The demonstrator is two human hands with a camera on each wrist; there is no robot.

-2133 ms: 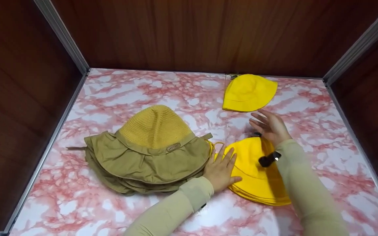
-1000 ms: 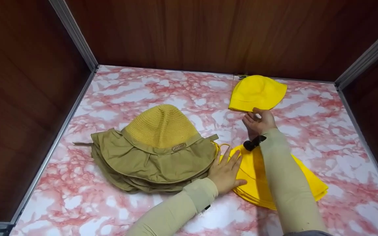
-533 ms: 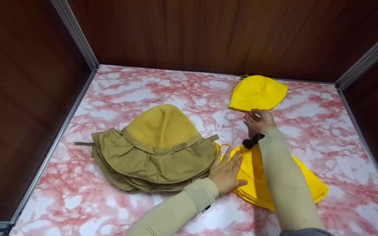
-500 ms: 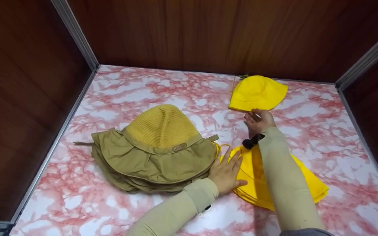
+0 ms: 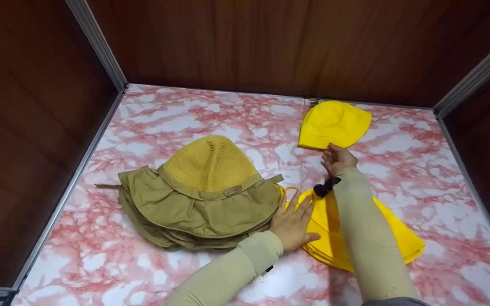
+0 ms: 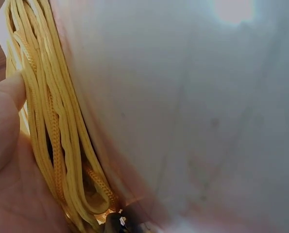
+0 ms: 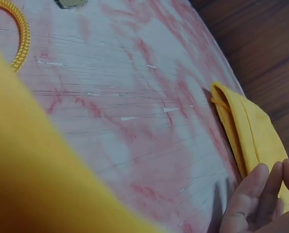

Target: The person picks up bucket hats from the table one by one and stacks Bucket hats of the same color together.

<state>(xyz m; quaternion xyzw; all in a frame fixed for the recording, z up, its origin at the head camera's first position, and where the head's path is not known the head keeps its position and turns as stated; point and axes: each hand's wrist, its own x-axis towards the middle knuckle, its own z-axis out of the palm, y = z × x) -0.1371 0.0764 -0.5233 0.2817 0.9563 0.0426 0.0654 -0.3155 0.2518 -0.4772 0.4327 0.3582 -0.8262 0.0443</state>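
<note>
My right hand [image 5: 341,160] pinches the near brim edge of a small yellow bucket hat [image 5: 334,124] toward the back. In the right wrist view, fingertips [image 7: 246,194] and thumb meet at the folded brim of that hat [image 7: 253,131]. My left hand [image 5: 291,225] lies with spread, straight fingers on the left side of a stack of yellow hats [image 5: 323,225]. The left wrist view shows the layered brims and cords of the stack [image 6: 61,121] beside the thumb. Part of this stack is hidden under the right forearm.
Left of the yellow stack sits a pile of olive hats [image 5: 198,216], the top one with a woven crown, close against my left hand. Dark wood panels [image 5: 270,42] enclose the pink marbled table [image 5: 177,110] at back and sides. A yellow cord loop [image 5: 289,188] lies between the piles.
My right hand reached forward over the yellow stack to the far hat and took its brim; the hat has since shifted slightly toward me. The left hand stays on the stack.
</note>
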